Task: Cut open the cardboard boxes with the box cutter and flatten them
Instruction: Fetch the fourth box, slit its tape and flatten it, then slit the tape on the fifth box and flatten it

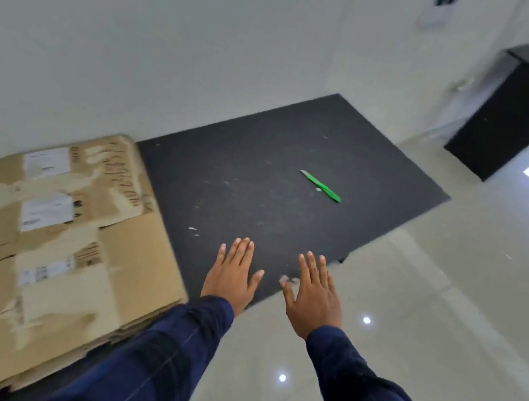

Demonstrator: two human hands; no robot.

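Both hands are empty and spread flat, palms down and fingers straight. The left hand (233,273) lies over the near edge of the black matte counter (264,151). The right hand (314,295) straddles that edge, partly over the glossy pale tiled floor (429,313). Whether either palm actually presses on the surface cannot be told.

The slim green plastic box cutter (320,186) lies alone on the counter, above the hands in the frame and a little to the right. It is well apart from both, but nearer the right hand. Its long axis runs diagonally. The pale blade tip points to the upper left and the handle end to the lower right, toward the counter's right-hand edge. A straight forward reach with the right hand looks like the natural pick-up, closing on the handle end and away from the blade.

Open dark surface surrounds the cutter, so nothing crowds the approach. It lies nearer the right-hand edge than the white wall (145,25), so a careless nudge could slide it toward the floor.

A stack of flattened brown cardboard boxes with white labels (43,234) fills the lower left, just beside the left sleeve. No standing box is in view, so the flattening seems largely done.
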